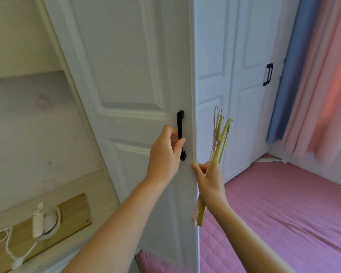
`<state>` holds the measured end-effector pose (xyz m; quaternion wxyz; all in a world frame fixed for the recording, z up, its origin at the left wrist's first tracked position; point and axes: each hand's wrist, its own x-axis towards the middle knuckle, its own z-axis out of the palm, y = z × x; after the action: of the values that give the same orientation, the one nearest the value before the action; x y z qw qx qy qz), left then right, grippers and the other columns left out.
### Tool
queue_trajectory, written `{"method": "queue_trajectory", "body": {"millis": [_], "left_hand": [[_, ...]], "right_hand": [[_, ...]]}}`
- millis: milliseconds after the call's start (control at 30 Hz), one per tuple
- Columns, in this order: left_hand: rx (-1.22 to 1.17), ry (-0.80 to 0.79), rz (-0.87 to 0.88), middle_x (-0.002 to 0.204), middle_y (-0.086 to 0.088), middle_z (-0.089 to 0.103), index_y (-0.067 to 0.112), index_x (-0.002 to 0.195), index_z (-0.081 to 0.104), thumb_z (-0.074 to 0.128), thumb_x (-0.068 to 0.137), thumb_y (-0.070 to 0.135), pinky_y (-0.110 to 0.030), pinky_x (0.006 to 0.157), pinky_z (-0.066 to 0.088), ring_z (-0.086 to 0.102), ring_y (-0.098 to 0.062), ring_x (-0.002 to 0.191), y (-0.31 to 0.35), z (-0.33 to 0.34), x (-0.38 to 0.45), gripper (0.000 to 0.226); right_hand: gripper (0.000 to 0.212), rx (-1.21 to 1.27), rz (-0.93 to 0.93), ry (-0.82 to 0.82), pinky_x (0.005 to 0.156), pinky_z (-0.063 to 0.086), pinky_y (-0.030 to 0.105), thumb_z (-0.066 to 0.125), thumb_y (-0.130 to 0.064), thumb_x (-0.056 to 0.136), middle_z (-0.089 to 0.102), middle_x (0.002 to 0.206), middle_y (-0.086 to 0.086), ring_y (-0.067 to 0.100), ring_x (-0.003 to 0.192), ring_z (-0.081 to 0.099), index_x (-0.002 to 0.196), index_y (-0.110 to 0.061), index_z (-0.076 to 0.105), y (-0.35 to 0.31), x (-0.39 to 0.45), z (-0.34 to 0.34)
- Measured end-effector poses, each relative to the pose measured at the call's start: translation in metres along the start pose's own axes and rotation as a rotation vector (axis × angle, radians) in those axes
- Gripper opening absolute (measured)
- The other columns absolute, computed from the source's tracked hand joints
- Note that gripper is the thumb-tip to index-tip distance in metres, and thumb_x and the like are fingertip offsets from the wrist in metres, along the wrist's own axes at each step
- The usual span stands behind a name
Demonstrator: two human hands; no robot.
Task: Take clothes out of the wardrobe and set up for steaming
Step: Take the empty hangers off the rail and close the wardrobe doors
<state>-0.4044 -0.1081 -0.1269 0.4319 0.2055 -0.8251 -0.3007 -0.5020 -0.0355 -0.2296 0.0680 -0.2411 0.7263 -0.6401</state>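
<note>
A white panelled wardrobe door (130, 66) stands in front of me, its free edge turned toward me. My left hand (163, 154) grips the door's black handle (180, 133), fingers curled round it. To the right of the door's edge, my right hand (211, 180) holds a bunch of thin green and pale pink hangers (219, 140), pointing upward, with their lower ends sticking out below my palm. No clothes are in sight and the wardrobe's inside is hidden behind the door.
Further white wardrobe doors with another black handle (268, 74) stand at the right. A pink mattress (283, 213) lies at the lower right under blue and pink curtains (313, 85). At the lower left, white plugs and cables (41, 221) hang from a wooden panel.
</note>
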Motion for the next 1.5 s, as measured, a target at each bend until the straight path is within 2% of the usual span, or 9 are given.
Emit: {"method": "queue_trajectory", "body": {"millis": [133,367,767,933,1033,1167,1267,1367,1500], "left_hand": [[0.033,0.041,0.007,0.079,0.004,0.060,0.020,0.091,0.047,0.060,0.093,0.024,-0.018,0.064,0.044,0.058,-0.013,0.073,-0.008,0.032,0.030,0.013],[0.071,0.186,0.049,0.083,0.003,0.063,0.018,0.091,0.052,0.061,0.092,0.025,-0.026,0.067,0.050,0.061,-0.013,0.077,-0.034,0.080,0.075,0.011],[-0.009,0.212,-0.013,0.081,0.017,0.060,0.024,0.089,0.055,0.069,0.087,0.019,-0.010,0.069,0.046,0.059,0.000,0.079,-0.063,0.108,0.134,0.015],[-0.029,0.231,-0.024,0.083,0.017,0.060,0.023,0.091,0.058,0.068,0.086,0.016,-0.014,0.072,0.049,0.059,-0.001,0.079,-0.072,0.113,0.148,0.014],[-0.112,0.142,-0.038,0.091,0.018,0.063,0.023,0.101,0.063,0.064,0.089,0.015,-0.026,0.074,0.056,0.060,0.001,0.086,-0.077,0.106,0.151,0.015],[0.278,0.059,0.276,0.118,0.004,0.063,0.014,0.124,0.061,0.059,0.089,0.012,-0.025,0.096,0.046,0.055,-0.007,0.111,-0.091,0.086,0.155,0.035],[0.715,0.069,0.590,0.139,-0.005,0.052,0.012,0.131,0.057,0.057,0.086,0.008,-0.046,0.112,0.030,0.040,-0.025,0.135,-0.117,0.066,0.160,0.045],[0.955,0.011,0.638,0.157,-0.003,0.028,0.015,0.144,0.043,0.057,0.089,0.012,-0.054,0.117,0.013,0.016,-0.026,0.147,-0.138,0.055,0.161,0.057],[1.083,-0.033,0.602,0.160,-0.001,0.015,0.019,0.150,0.030,0.066,0.085,0.021,-0.054,0.117,0.007,0.008,-0.026,0.149,-0.150,0.056,0.169,0.074]], "right_hand": [[0.027,0.032,0.005,0.003,0.073,0.058,0.033,0.062,-0.038,0.088,0.067,0.088,-0.002,0.011,0.082,0.066,0.095,-0.013,0.057,0.010,0.044,0.004],[0.024,0.061,-0.003,-0.027,0.070,0.057,0.024,0.061,-0.035,0.090,0.068,0.091,-0.005,0.005,0.082,0.066,0.098,-0.013,0.061,0.025,0.113,0.017],[0.018,0.058,-0.028,-0.021,0.060,0.038,0.011,0.055,-0.027,0.095,0.059,0.096,-0.006,0.003,0.084,0.055,0.102,-0.011,0.052,0.020,0.179,0.046],[0.017,0.042,-0.032,-0.026,0.062,0.037,0.014,0.054,-0.028,0.096,0.060,0.094,-0.005,0.010,0.086,0.057,0.100,-0.012,0.050,0.018,0.192,0.054],[0.017,0.042,-0.023,-0.018,0.067,0.039,0.018,0.057,-0.028,0.094,0.058,0.092,-0.007,0.013,0.089,0.057,0.097,-0.014,0.048,0.014,0.198,0.056],[0.014,0.087,-0.067,0.017,0.077,0.038,0.017,0.057,-0.020,0.094,0.059,0.105,-0.007,0.009,0.098,0.055,0.097,-0.018,0.043,0.011,0.200,0.058],[0.016,0.108,-0.152,0.013,0.079,0.039,0.012,0.053,-0.019,0.096,0.052,0.118,-0.009,0.007,0.106,0.051,0.101,-0.020,0.038,0.011,0.194,0.066],[0.017,0.080,-0.197,0.037,0.079,0.040,0.009,0.053,-0.016,0.096,0.048,0.119,-0.013,0.004,0.105,0.049,0.103,-0.017,0.038,0.012,0.194,0.077],[0.021,0.038,-0.237,0.061,0.077,0.039,0.007,0.052,-0.013,0.095,0.044,0.118,-0.018,-0.003,0.104,0.046,0.113,-0.012,0.040,0.011,0.198,0.088]]}}
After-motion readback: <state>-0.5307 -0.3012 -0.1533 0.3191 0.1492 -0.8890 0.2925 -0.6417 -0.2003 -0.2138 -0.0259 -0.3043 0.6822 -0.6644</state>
